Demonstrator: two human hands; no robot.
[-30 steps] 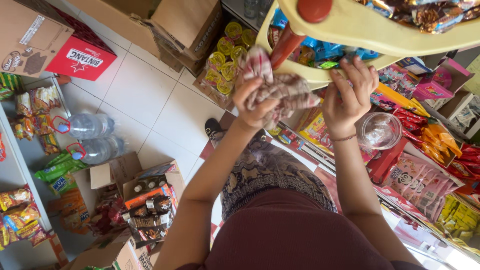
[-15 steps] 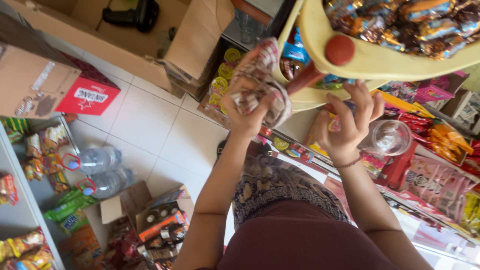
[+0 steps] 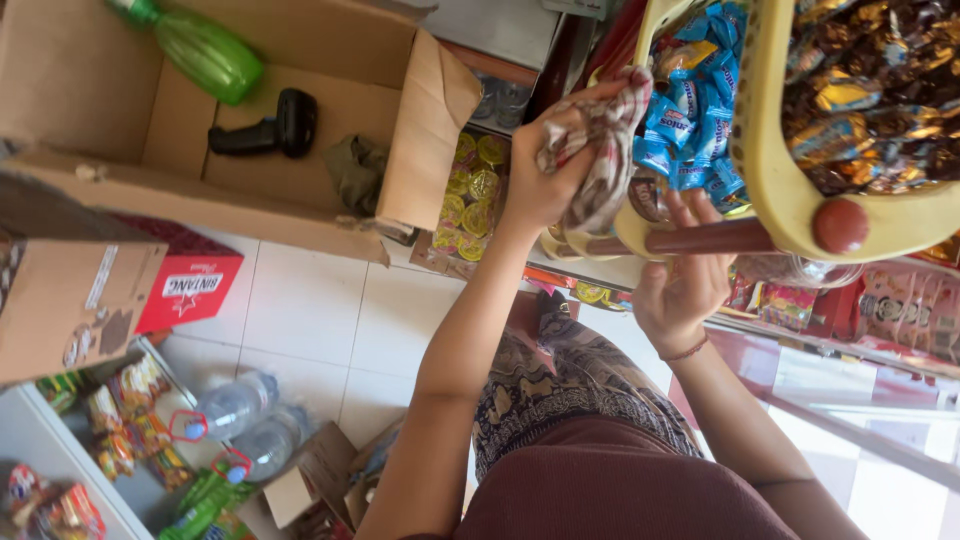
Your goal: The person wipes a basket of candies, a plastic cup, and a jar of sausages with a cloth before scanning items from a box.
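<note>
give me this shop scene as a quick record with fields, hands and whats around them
left hand: grips a checked cloth pressed against the yellow basket rack
right hand: open, under the rack at its dark red bar
rack contents: blue wrapped sweets in one basket, brown-gold wrapped sweets in the next
cardboard box: open, holding a green bottle and a black tool
floor: white tiles, clear water bottles
</note>
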